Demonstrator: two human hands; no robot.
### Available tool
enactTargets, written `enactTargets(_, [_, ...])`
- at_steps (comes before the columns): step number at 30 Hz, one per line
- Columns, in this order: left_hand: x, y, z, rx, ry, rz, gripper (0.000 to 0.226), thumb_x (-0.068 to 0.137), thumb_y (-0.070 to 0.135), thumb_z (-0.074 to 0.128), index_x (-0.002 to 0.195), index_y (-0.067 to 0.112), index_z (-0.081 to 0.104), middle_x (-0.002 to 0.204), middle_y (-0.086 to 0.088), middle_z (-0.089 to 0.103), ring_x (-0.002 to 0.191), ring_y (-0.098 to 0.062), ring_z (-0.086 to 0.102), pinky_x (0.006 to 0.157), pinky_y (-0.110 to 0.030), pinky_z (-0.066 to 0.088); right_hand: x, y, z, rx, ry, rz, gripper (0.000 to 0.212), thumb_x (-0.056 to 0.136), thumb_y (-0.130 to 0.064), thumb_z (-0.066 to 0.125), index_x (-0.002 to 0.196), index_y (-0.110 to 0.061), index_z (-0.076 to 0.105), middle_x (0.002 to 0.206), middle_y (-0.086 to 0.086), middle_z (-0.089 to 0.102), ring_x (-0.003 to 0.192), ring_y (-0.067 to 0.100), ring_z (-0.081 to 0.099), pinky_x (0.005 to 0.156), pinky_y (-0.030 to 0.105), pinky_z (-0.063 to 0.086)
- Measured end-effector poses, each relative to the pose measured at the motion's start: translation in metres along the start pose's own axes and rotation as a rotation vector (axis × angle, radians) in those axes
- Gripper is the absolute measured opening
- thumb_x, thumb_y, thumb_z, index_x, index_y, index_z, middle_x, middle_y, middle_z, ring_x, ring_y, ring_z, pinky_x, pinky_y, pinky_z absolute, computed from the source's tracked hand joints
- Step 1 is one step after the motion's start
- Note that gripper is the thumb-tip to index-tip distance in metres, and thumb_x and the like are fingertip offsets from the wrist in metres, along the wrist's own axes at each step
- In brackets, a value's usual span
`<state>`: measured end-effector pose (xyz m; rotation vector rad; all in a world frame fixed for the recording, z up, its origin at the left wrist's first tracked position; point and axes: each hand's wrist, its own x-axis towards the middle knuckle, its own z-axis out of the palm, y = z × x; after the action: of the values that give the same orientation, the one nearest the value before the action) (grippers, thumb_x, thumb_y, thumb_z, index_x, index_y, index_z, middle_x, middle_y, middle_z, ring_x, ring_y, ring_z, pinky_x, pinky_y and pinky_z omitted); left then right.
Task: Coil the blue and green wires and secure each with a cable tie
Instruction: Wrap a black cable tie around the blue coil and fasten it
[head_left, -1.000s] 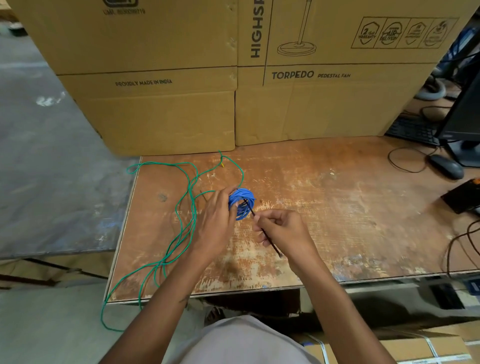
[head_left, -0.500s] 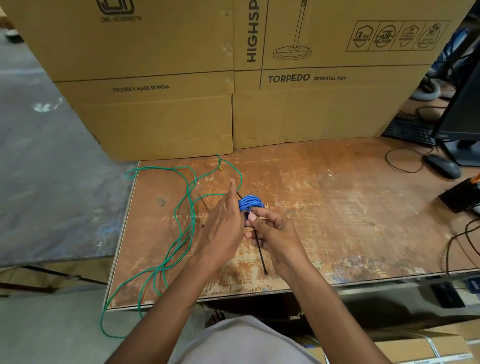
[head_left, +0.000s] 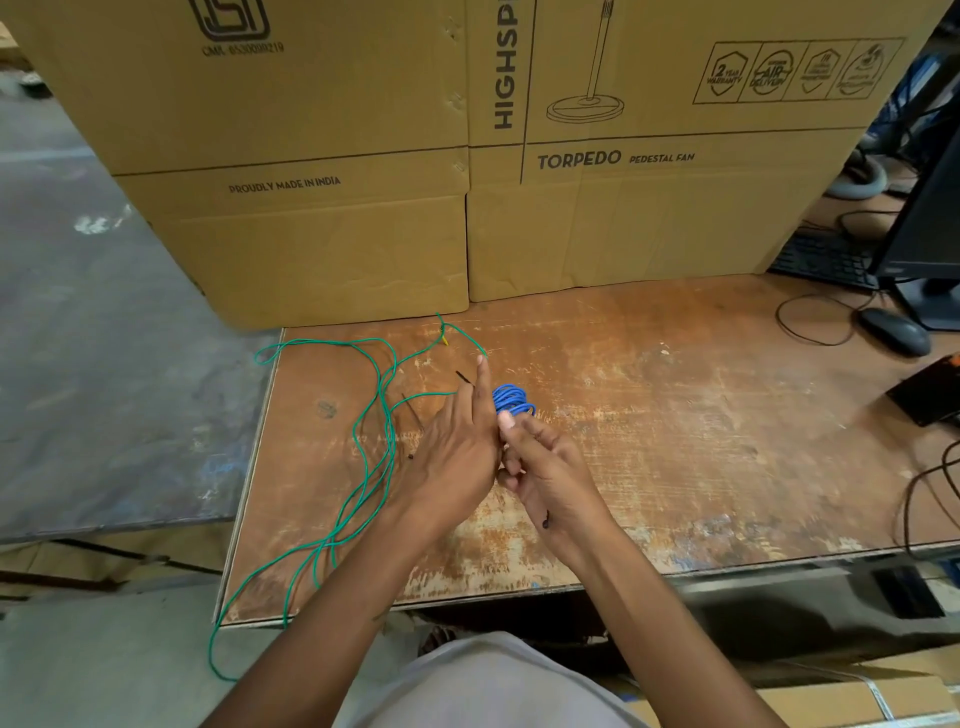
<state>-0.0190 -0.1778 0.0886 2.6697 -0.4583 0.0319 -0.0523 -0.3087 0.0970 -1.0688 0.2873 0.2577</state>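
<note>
Small blue wire coil (head_left: 513, 400) wound; left hand (head_left: 457, 447) and right hand (head_left: 550, 467) grasp it, thin black cable tie (head_left: 545, 519) being fastened. Loose green wire (head_left: 374, 415) sprawls uncoiled at worn wooden table (head_left: 675, 441) left edge.

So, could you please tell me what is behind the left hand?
Behind the left hand the blue wire coil pokes out, with a black cable tie tip past the forefinger. The coil's lower part is covered.
</note>
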Motion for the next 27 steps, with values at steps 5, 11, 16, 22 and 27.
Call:
enactTargets(5, [0.001,-0.007,0.009,-0.1,0.07,0.162,0.088,0.104,0.025,0.051,0.163,0.012,-0.013,0.13,-0.008,0.044,0.114,-0.025,0.044,0.1,-0.037,0.04,0.001,-0.004,0.001,0.015,0.19,-0.032,0.027,0.102,-0.027,0.071,0.076,-0.019,0.075,0.066,-0.002,0.055,0.047,0.007,0.04,0.049,0.023,0.035])
enactTargets(11, [-0.01,-0.009,0.013,-0.45,0.124,0.19,0.1,0.1,0.027,0.061,0.163,0.014,-0.016,0.131,0.006,0.047,0.119,-0.014,0.046,0.113,-0.039,0.035,0.002,-0.012,0.005,0.138,0.274,0.005,0.029,0.101,-0.028,0.073,0.076,-0.016,0.066,0.062,-0.006,0.057,0.045,0.007,0.041,0.046,0.019,0.038])
enactTargets(16, [-0.013,0.007,0.018,-0.828,0.058,-0.134,0.078,0.093,0.054,0.05,0.163,0.031,0.025,0.137,0.007,0.053,0.133,-0.001,0.046,0.116,-0.02,0.029,0.004,-0.009,0.003,0.113,0.287,-0.039,0.019,0.1,-0.022,0.073,0.084,-0.013,0.072,0.069,-0.006,0.062,0.047,0.007,0.042,0.045,0.018,0.035])
enactTargets(22, [0.003,0.029,0.007,-1.263,0.232,-0.609,0.031,0.105,0.04,0.058,0.089,0.02,0.076,0.079,0.012,0.07,0.07,0.0,0.058,0.066,-0.019,0.044,0.0,-0.002,0.003,-0.005,0.253,-0.051,0.019,0.098,-0.024,0.077,0.081,-0.016,0.079,0.063,-0.003,0.059,0.053,0.007,0.049,0.05,0.02,0.035])
enactTargets(27, [0.002,0.019,0.008,-1.163,0.329,-0.388,0.014,0.101,0.024,0.068,0.105,0.021,0.081,0.1,0.011,0.079,0.087,-0.008,0.065,0.082,-0.037,0.051,0.0,-0.003,0.002,0.005,0.304,0.01,0.023,0.099,-0.025,0.076,0.077,-0.017,0.076,0.066,-0.002,0.062,0.049,0.007,0.053,0.049,0.021,0.035])
